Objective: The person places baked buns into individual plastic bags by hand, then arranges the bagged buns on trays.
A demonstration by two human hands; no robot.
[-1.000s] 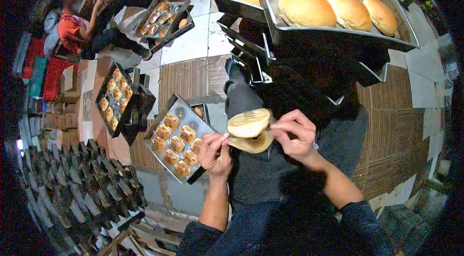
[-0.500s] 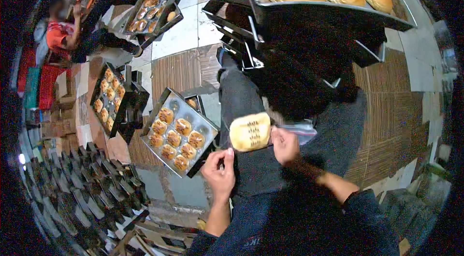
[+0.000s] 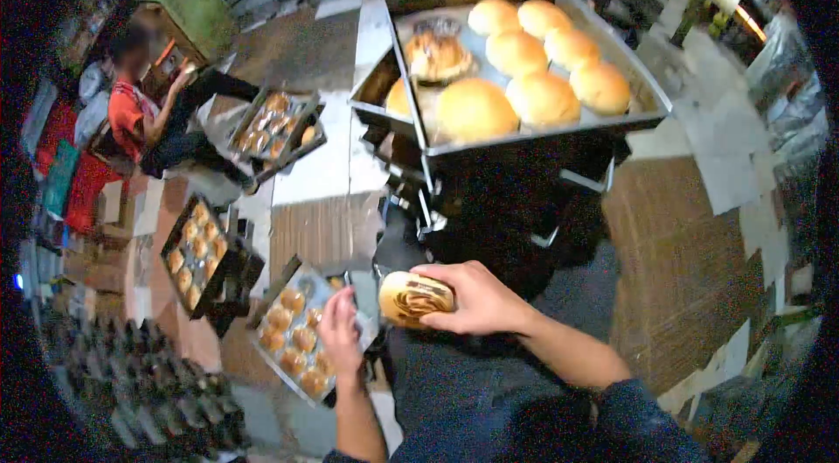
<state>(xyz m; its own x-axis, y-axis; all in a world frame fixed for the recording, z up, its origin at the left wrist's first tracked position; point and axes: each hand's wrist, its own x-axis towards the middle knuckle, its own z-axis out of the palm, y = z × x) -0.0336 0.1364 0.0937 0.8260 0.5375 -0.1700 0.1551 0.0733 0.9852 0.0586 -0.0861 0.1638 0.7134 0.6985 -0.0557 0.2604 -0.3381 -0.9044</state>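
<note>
My right hand [image 3: 470,299] grips a filled bun [image 3: 412,297], held sideways low in the middle of the view. My left hand [image 3: 339,334] hovers just left of it, fingers loosely apart and empty, over the edge of a metal tray [image 3: 325,278] of small baked pieces on the floor. Ahead of me a big steel tray [image 3: 641,101] carries several round golden buns [image 3: 542,98] and one darker topped bun [image 3: 435,55].
Two more trays of small baked pieces [image 3: 194,250] [image 3: 274,126] lie on the floor to the left. A person in a red top [image 3: 133,110] sits at the far left. Stacked dark moulds [image 3: 131,375] fill the lower left. Floor tiles and mats surround me.
The view has tilted up, showing the big tray from above. My right hand has closed the bun and swung it left; my left hand has dropped lower toward the floor tray.
</note>
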